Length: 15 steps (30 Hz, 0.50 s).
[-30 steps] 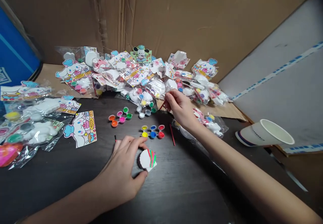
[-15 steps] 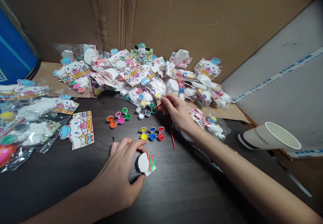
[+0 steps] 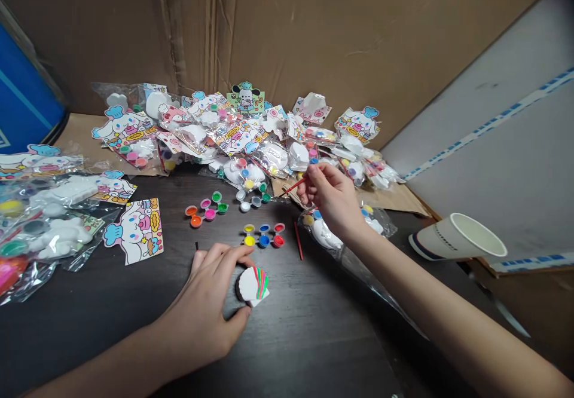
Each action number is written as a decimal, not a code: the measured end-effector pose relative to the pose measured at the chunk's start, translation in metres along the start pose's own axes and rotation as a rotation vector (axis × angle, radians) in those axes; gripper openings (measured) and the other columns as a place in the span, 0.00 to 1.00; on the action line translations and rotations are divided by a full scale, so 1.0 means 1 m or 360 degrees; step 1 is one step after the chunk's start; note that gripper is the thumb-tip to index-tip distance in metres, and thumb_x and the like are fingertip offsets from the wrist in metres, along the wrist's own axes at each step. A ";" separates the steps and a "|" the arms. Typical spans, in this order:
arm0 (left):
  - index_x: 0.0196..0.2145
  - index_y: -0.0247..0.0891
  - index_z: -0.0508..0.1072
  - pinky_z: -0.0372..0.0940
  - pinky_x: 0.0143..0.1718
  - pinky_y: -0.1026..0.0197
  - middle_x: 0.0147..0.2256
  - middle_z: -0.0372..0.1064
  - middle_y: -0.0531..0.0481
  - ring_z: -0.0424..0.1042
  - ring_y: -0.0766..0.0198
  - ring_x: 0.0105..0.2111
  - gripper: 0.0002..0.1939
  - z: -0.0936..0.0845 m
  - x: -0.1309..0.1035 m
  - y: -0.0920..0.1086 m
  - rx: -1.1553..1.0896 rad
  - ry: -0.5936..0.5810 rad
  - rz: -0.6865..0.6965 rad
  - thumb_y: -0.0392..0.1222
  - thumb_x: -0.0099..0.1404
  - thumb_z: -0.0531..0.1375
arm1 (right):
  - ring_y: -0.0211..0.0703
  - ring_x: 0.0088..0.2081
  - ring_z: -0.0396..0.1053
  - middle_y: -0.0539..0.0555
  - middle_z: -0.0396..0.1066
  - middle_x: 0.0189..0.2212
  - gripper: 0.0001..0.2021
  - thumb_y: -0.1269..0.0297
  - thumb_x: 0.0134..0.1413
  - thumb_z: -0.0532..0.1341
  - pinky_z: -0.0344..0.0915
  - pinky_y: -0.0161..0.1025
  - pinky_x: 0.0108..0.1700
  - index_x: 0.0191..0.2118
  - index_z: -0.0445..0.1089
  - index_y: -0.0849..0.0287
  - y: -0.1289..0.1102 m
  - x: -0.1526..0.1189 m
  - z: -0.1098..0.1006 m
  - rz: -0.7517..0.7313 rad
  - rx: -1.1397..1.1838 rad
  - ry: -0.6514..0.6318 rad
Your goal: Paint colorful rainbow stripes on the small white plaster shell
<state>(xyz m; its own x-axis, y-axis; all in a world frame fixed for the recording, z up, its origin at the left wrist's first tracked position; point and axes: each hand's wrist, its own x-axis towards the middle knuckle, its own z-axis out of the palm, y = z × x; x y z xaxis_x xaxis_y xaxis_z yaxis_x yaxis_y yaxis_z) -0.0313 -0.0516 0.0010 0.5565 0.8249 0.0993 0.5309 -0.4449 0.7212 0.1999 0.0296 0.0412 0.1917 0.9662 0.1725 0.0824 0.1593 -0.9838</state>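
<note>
A small white plaster shell-like figure (image 3: 247,284) with red, green and pink stripes on its right side lies on the dark table. My left hand (image 3: 215,296) curves round its left side, thumb at the lower edge and fingertips by the top. In a pinch of my right hand (image 3: 329,198) is a thin red paintbrush (image 3: 293,187), its dark tip pointing left near the green paint. Open paint pots stand in front of me: orange, pink and green (image 3: 209,214); white, grey and dark green (image 3: 256,201); yellow, blue and red (image 3: 264,240).
A second red paintbrush (image 3: 298,241) lies right of the pots. Bagged plaster kits (image 3: 242,138) are heaped along the cardboard wall, with more bags (image 3: 58,213) at left. A cartoon card (image 3: 137,230) lies beside those. A paper cup (image 3: 457,236) stands at right.
My right hand has drawn back to the right with the paintbrush, away from the green pot. My left hand stays round the plaster figure. The whole view has shifted slightly.
</note>
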 end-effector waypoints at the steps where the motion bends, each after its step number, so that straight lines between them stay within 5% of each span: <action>1: 0.54 0.46 0.59 0.57 0.48 0.48 0.46 0.65 0.48 0.62 0.52 0.45 0.31 0.000 0.000 0.000 0.0014 0.0002 0.0004 0.28 0.53 0.56 | 0.31 0.16 0.60 0.45 0.65 0.15 0.22 0.42 0.38 0.67 0.56 0.33 0.20 0.25 0.61 0.55 -0.003 -0.003 -0.001 0.0063 0.0081 0.0023; 5: 0.53 0.46 0.60 0.58 0.47 0.50 0.46 0.65 0.49 0.63 0.53 0.44 0.30 0.001 0.000 -0.002 0.0059 0.0042 0.0005 0.30 0.53 0.56 | 0.30 0.15 0.58 0.44 0.65 0.15 0.23 0.45 0.33 0.70 0.54 0.32 0.18 0.25 0.61 0.56 -0.014 -0.022 -0.004 0.0240 0.0319 0.0058; 15: 0.54 0.44 0.62 0.57 0.49 0.48 0.47 0.68 0.47 0.63 0.52 0.45 0.27 0.001 0.002 0.000 0.0098 0.0032 -0.0039 0.33 0.56 0.58 | 0.32 0.18 0.58 0.45 0.62 0.17 0.16 0.52 0.43 0.67 0.55 0.32 0.20 0.30 0.64 0.57 -0.019 -0.094 0.011 0.0807 0.0780 -0.0146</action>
<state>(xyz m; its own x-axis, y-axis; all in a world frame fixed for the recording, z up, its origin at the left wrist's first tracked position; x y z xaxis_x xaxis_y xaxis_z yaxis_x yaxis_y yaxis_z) -0.0298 -0.0505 0.0001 0.5302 0.8423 0.0966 0.5827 -0.4448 0.6802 0.1696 -0.0617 0.0430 0.0051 0.9552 -0.2958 -0.4485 -0.2622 -0.8545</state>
